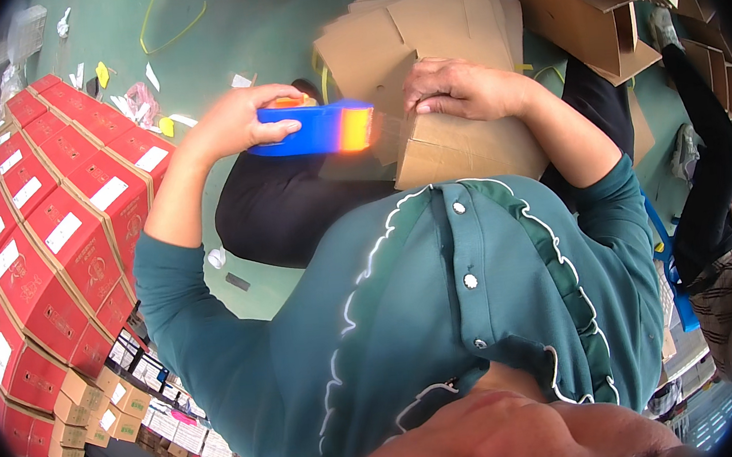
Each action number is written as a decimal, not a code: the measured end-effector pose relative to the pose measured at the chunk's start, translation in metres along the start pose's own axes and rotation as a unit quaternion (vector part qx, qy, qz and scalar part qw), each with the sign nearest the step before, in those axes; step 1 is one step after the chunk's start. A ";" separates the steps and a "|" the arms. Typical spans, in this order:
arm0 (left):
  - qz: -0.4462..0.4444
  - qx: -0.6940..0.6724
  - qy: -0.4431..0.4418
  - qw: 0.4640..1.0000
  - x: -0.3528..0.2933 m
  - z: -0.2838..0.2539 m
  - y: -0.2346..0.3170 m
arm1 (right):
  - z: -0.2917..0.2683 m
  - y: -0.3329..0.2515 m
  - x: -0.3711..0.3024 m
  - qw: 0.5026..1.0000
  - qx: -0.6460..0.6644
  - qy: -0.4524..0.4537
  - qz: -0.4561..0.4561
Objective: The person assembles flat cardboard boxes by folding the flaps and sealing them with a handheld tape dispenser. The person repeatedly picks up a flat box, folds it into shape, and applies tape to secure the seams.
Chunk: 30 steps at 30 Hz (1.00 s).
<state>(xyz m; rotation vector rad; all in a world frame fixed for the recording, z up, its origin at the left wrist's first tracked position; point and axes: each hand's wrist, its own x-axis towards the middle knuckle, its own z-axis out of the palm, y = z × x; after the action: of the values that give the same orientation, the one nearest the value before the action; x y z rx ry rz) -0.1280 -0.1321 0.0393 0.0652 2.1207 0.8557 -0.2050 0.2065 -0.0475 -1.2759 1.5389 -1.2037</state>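
Observation:
My left hand (239,121) is closed around a blue tape dispenser (307,131) with orange and yellow parts. Motion smears its yellow end, which points toward the cardboard box (469,151) on my lap. Fingers bent, my right hand (458,89) grips the upper edge of that brown box. A gap separates the dispenser from my right hand. Flattened cardboard sheets (417,31) lie in a stack just beyond both hands.
Red cartons (53,226) are stacked high at the left, with small brown boxes (91,409) below them. An open cardboard box (580,14) stands at the far right. Another person's leg (701,104) is at the right. Scraps and yellow strapping (173,44) litter the green floor.

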 end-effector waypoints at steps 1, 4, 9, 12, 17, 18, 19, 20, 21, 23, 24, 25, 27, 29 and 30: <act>0.038 -0.008 -0.007 0.999 0.011 0.010 -0.012 | 0.002 -0.004 -0.001 1.000 -0.010 0.014 0.011; 0.098 -0.015 -0.051 0.994 0.046 0.036 -0.026 | -0.002 -0.006 0.000 1.000 -0.012 0.007 0.020; 0.093 -0.033 -0.064 0.993 0.065 0.037 -0.037 | -0.003 -0.013 -0.002 0.999 -0.052 -0.006 0.014; 0.084 -0.046 -0.059 0.994 0.057 0.029 -0.053 | -0.006 -0.014 0.002 0.998 -0.050 -0.021 0.033; 0.091 -0.088 -0.044 0.991 0.053 0.043 -0.072 | -0.007 -0.016 0.004 0.998 -0.044 -0.028 0.040; 0.095 -0.104 -0.044 0.989 0.056 0.051 -0.077 | -0.006 -0.015 0.004 0.998 -0.041 -0.030 0.041; 0.098 -0.119 -0.032 0.987 0.059 0.058 -0.083 | -0.006 -0.014 0.004 0.998 -0.038 -0.031 0.042; 0.099 -0.110 -0.037 0.988 0.063 0.060 -0.090 | -0.007 -0.014 0.005 0.998 -0.035 -0.032 0.043; 0.098 -0.102 -0.042 0.989 0.065 0.060 -0.091 | -0.007 -0.014 0.005 0.998 -0.034 -0.032 0.046; 0.092 -0.105 -0.046 0.989 0.068 0.061 -0.094 | -0.007 -0.015 0.006 0.998 -0.030 -0.032 0.050; 0.085 -0.115 -0.045 0.989 0.066 0.058 -0.094 | -0.007 -0.015 0.007 0.998 -0.027 -0.032 0.050; 0.078 -0.125 -0.045 0.988 0.065 0.055 -0.094 | -0.007 -0.015 0.008 0.998 -0.025 -0.032 0.049; 0.067 -0.117 -0.057 0.989 0.066 0.052 -0.097 | -0.008 -0.016 0.011 0.998 -0.020 -0.035 0.053; 0.077 -0.138 -0.061 0.986 0.067 0.054 -0.102 | -0.008 -0.017 0.013 0.997 -0.016 -0.041 0.060; 0.072 -0.139 -0.069 0.985 0.070 0.056 -0.105 | -0.009 -0.017 0.014 0.997 -0.015 -0.043 0.061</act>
<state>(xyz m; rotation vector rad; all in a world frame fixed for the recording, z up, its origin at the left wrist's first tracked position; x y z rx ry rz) -0.1085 -0.1593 -0.0947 0.1289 1.8673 1.1898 -0.2119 0.1936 -0.0291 -1.2191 1.5544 -1.0372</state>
